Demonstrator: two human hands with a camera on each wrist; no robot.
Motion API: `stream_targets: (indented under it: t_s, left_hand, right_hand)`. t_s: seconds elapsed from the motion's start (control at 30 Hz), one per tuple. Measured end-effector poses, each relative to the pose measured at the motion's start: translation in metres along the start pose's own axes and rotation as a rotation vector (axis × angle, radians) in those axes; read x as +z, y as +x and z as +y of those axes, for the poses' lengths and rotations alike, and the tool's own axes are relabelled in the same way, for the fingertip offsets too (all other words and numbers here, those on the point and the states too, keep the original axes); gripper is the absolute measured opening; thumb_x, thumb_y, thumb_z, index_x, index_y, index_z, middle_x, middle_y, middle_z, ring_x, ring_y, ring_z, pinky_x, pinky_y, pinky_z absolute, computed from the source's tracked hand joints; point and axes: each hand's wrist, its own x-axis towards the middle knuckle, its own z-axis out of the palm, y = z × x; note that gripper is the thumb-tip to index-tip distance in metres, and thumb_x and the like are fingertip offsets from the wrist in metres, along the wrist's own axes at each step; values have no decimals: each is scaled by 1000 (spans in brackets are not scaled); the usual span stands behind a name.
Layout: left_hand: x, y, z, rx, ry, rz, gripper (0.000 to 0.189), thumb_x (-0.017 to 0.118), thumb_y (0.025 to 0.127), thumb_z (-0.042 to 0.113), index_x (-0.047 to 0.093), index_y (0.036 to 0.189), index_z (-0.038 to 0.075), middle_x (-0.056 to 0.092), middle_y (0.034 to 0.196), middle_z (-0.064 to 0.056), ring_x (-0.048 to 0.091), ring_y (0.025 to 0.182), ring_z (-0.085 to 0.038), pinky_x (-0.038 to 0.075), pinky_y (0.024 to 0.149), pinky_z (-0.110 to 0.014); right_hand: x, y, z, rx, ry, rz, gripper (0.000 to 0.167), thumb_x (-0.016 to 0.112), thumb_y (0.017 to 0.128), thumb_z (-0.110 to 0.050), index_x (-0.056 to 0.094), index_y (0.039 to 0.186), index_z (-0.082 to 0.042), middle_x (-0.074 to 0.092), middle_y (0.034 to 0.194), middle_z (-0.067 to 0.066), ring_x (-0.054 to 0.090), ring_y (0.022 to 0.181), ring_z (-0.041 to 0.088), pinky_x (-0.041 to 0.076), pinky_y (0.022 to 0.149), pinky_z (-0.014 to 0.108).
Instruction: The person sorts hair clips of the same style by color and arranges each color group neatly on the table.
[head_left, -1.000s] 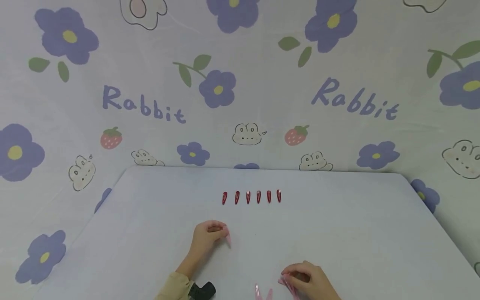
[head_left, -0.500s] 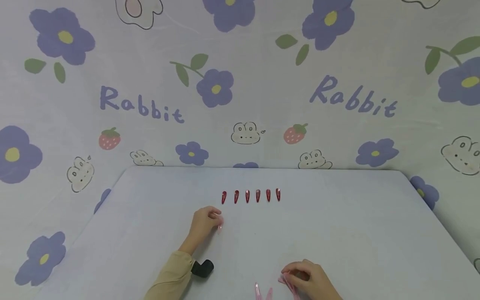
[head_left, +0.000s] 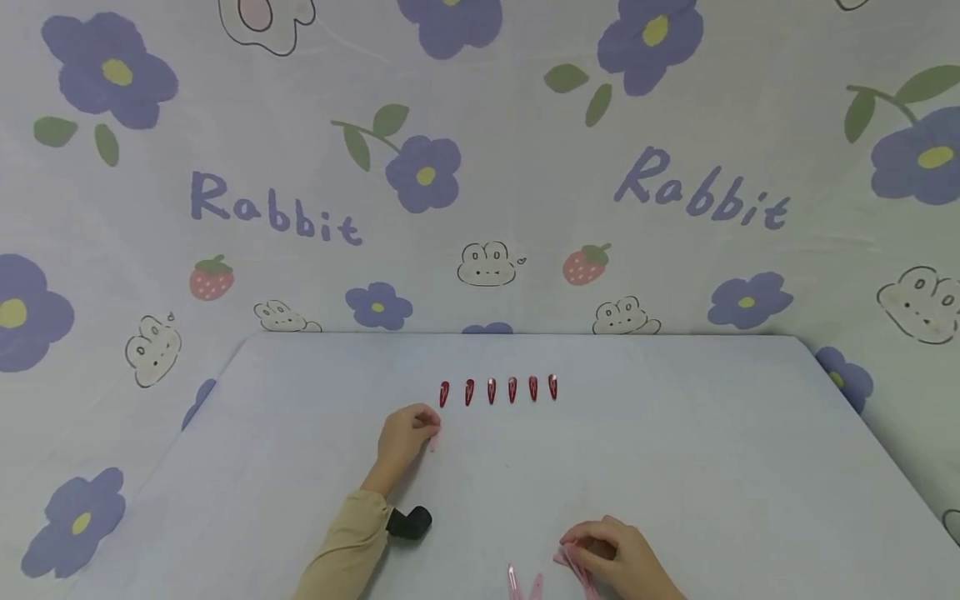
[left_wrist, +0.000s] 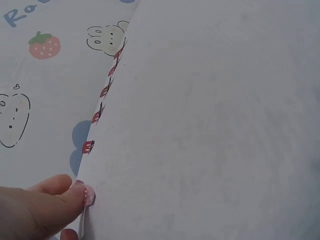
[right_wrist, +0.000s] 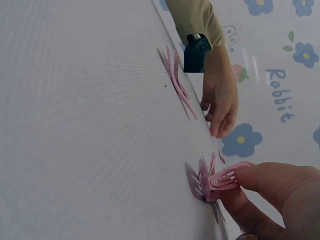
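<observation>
My left hand (head_left: 405, 440) pinches a pink hair clip (head_left: 433, 444) between thumb and finger, just below the left end of a row of several red hair clips (head_left: 491, 391). In the left wrist view the held clip (left_wrist: 89, 195) shows past the thumb tip. Near the front of the table, my right hand (head_left: 626, 557) pinches another pink hair clip (right_wrist: 225, 180) over more pink clips (right_wrist: 204, 181), which it partly touches or overlaps; the fingers hide some of them. Other loose pink clips (head_left: 513, 582) lie to its left, cut off by the lower frame edge.
A white table (head_left: 712, 458) spreads under everything. Behind it hangs a pale cloth (head_left: 525, 150) printed with flowers, strawberries and rabbits. On my left wrist sits a black device (head_left: 410, 523) over a beige sleeve (head_left: 345, 542).
My left hand has moved forward and slightly left with the pink clip, toward the left end of the red row. The right hand has stayed nearly still. The head view has shifted slightly.
</observation>
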Motion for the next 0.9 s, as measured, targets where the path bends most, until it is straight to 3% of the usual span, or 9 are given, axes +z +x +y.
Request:
stream_targets:
  t_s: [0.2, 0.37, 0.63, 0.9]
  left_hand:
    - [-1, -6, -15, 61, -125, 33, 12, 70, 76, 8, 69, 88, 6, 64, 87, -4, 57, 72, -16, 42, 66, -32]
    - [-2, -10, -25, 114, -87, 41, 14, 72, 74, 9, 70, 86, 4, 59, 88, -6, 51, 71, -16, 41, 63, -30]
    - [-2, -12, -22, 114, -43, -22, 16, 74, 72, 11, 72, 86, 2, 49, 85, -3, 45, 75, -17, 39, 66, -33]
    - [-2, -18, -18, 112, -32, 14, 14, 74, 73, 11, 72, 84, 3, 46, 84, -3, 43, 72, -17, 39, 64, -32]
  right_hand:
    - [-2, 0, -3, 13, -34, -1, 10, 66, 76, 2, 66, 84, -4, 53, 65, -8, 38, 54, 15, 33, 47, 21]
    - [-3, -1, -2, 28, -37, -7, 10, 66, 78, -2, 67, 86, -8, 50, 64, -12, 38, 55, 11, 33, 47, 21]
    - [-3, -4, 5, 52, -17, 0, 9, 66, 80, -10, 68, 88, -15, 50, 67, -16, 38, 58, 7, 35, 49, 21]
    - [-1, -2, 2, 52, -46, 16, 6, 65, 82, -11, 66, 86, -15, 52, 69, -16, 40, 58, 1, 37, 48, 21]
